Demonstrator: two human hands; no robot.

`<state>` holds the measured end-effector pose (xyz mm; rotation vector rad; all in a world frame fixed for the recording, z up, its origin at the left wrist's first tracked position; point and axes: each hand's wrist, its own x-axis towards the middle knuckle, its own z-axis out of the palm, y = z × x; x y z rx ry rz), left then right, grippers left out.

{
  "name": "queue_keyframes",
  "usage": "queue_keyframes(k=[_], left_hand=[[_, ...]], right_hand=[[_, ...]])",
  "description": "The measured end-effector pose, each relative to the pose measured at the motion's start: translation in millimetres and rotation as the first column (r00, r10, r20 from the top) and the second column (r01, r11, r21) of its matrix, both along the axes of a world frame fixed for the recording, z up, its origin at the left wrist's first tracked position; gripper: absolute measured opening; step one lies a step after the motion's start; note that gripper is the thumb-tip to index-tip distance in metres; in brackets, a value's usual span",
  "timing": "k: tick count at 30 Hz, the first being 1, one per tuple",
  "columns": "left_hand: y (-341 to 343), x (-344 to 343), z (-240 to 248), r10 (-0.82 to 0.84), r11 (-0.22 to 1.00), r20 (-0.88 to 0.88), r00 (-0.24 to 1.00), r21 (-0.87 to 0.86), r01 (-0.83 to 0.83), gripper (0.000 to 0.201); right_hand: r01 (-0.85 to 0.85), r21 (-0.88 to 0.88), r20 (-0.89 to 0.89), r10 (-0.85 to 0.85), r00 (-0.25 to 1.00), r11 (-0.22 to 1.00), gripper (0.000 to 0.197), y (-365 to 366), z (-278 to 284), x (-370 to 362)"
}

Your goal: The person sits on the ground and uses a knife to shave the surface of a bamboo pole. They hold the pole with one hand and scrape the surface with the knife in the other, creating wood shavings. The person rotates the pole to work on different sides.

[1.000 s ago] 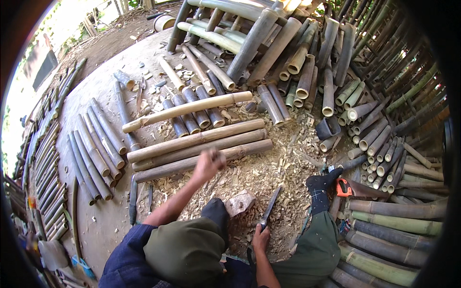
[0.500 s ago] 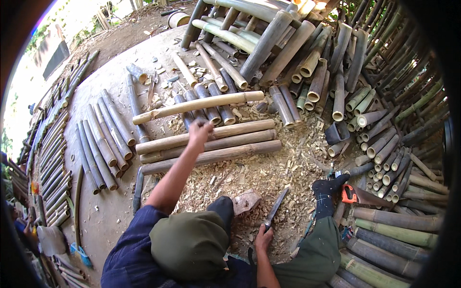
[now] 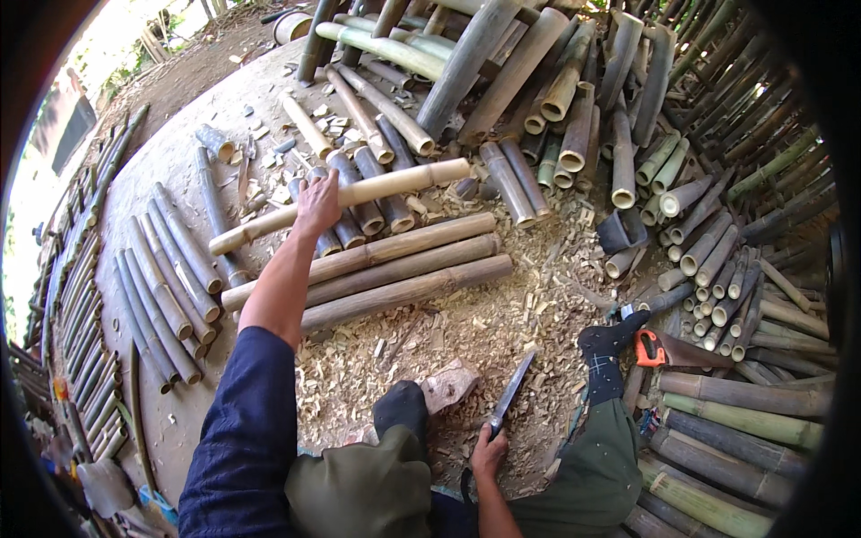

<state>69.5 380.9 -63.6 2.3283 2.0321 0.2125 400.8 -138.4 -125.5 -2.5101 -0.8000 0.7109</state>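
My left hand (image 3: 317, 203) is out at the end of my stretched arm, its fingers closed over a pale bamboo pole (image 3: 395, 182). This pole lies across several shorter dark bamboo pieces (image 3: 369, 213). Just on the near side of it, three long bamboo poles (image 3: 405, 262) rest side by side, partly covered by my forearm. Low in the view my right hand (image 3: 489, 450) grips the handle of a long-bladed knife (image 3: 511, 392), blade pointing away from me over the wood chips. Beside my foot sits a chunky wooden block (image 3: 450, 386).
Pale wood chips (image 3: 538, 305) cover the ground around my feet. An orange-handled saw (image 3: 686, 350) lies right of my foot. Bamboo stacks (image 3: 735, 399) fill the right side, and a dark container (image 3: 621, 233) stands near them. More cut lengths (image 3: 170, 269) lie at left.
My left hand has reached farther out, from above the three long poles onto the pale pole. The view has shifted slightly. My right hand still holds the knife in nearly the same place.
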Motion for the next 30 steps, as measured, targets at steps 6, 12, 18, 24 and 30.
queue_keyframes(k=[6, 12, 18, 24, 30], left_hand=[[-64.2, 9.5, 85.1, -0.161, 0.880, 0.042, 0.986, 0.459, 0.124, 0.063], [-210.6, 40.7, 169.6, -0.349, 0.707, 0.931, -0.104, 0.189, -0.682, 0.084], [-208.2, 33.3, 107.8, 0.115, 0.834, 0.559, -0.821, -0.503, -0.226, 0.048], [-258.4, 8.3, 115.8, -0.003, 0.877, 0.807, -0.591, -0.282, -0.390, 0.024], [-321.0, -27.8, 105.4, 0.030, 0.963, 0.792, -0.610, -0.186, -0.195, 0.021]], right_hand=[[-0.021, 0.046, -0.012, 0.022, 1.000, 0.999, 0.047, -17.1, 4.8, 4.2], [0.034, 0.023, -0.018, -0.033, 0.999, 0.999, 0.047, -45.4, 41.7, 19.7], [-0.006, 0.336, 0.045, -0.010, 0.999, 0.942, 0.045, -76.2, 36.5, 31.7], [-0.016, 0.370, -0.348, 0.154, 0.925, 0.929, 0.023, -61.7, 76.8, 42.1], [-0.176, 0.179, -0.375, 0.232, 0.897, 0.968, 0.034, -78.7, 32.5, 39.7]])
